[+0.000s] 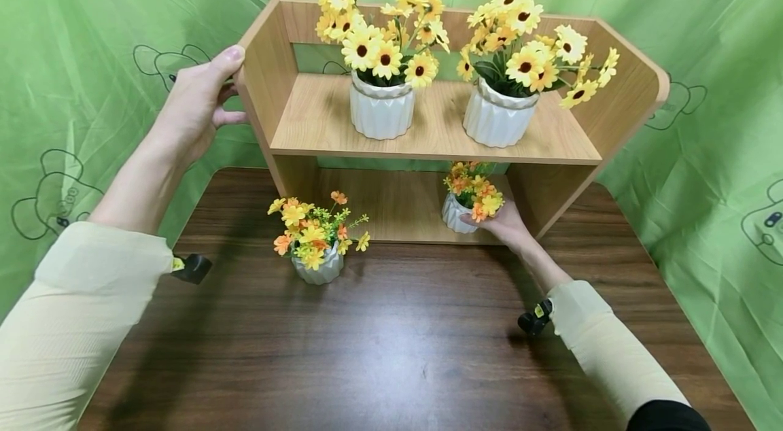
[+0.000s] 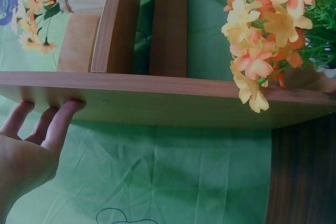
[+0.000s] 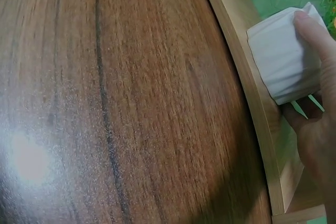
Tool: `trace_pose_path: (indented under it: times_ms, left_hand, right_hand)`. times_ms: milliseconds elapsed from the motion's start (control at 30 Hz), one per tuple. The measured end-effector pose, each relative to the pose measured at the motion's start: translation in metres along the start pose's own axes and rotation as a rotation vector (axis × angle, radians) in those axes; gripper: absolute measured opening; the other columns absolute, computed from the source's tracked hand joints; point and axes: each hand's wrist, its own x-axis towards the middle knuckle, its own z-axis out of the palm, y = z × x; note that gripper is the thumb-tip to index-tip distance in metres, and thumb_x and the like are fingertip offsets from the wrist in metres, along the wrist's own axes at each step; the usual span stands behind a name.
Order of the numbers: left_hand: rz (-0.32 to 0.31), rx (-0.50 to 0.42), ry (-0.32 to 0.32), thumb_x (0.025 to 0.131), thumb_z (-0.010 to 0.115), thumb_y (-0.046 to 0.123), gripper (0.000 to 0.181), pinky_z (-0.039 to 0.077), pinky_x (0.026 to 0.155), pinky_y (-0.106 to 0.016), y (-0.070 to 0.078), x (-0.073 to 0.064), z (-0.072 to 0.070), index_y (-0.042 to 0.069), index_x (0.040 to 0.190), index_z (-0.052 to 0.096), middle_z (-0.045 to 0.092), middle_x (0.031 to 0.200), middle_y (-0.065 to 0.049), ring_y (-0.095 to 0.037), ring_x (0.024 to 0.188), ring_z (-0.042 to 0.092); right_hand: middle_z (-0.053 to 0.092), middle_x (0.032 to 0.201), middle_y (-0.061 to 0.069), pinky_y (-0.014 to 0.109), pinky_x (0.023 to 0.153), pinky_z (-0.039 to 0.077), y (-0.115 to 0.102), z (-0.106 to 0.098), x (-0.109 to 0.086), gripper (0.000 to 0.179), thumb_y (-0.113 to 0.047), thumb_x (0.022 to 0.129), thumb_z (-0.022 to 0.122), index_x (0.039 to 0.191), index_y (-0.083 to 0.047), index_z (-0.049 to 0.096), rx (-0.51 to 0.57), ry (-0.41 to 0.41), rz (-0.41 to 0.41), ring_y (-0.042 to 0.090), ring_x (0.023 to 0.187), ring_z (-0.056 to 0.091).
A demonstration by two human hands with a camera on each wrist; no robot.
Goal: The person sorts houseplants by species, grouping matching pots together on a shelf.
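My right hand grips a small white ribbed pot of orange and yellow artificial flowers on the lower shelf, toward its right end. The thumb lies along the pot's side and the other fingers go round behind it. My left hand touches the left side panel of the wooden shelf unit near its top front corner. In the left wrist view, its fingertips press on the panel's outer face. A second pot of orange and yellow flowers stands on the table before the unit's left end.
Two larger white pots, one left and one right, hold yellow daisy-like flowers on the upper shelf. The unit stands at the back of a dark wooden table. Green cloth hangs behind and beside it.
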Motion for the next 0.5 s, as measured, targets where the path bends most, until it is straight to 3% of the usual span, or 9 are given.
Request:
trace_pose_path:
  times_ms: [333,500]
  left_hand:
    - [0.011,0.01,-0.001,0.096,0.072,0.04,0.058,0.067,0.073,-0.029,0.0006,0.0,-0.0002,0.005,0.141,0.061,0.052,0.141,-0.006,-0.021,0.123,0.059]
    - [0.014,0.007,-0.001,0.095,0.072,0.04,0.055,0.068,0.071,-0.029,-0.0002,0.0,-0.0008,0.005,0.137,0.064,0.054,0.138,-0.005,-0.021,0.121,0.061]
  right_hand:
    - [0.055,0.149,0.019,0.048,0.123,0.042,0.0064,0.0034,-0.004,0.079,-0.02,0.085,0.086,0.15,-0.003,0.045,-0.047,0.062,0.001,0.033,0.14,0.051]
    - [0.057,0.147,0.017,0.048,0.122,0.042,0.0049,0.0039,-0.0073,0.078,-0.025,0.086,0.086,0.149,-0.004,0.046,-0.046,0.053,0.024,0.031,0.139,0.052]
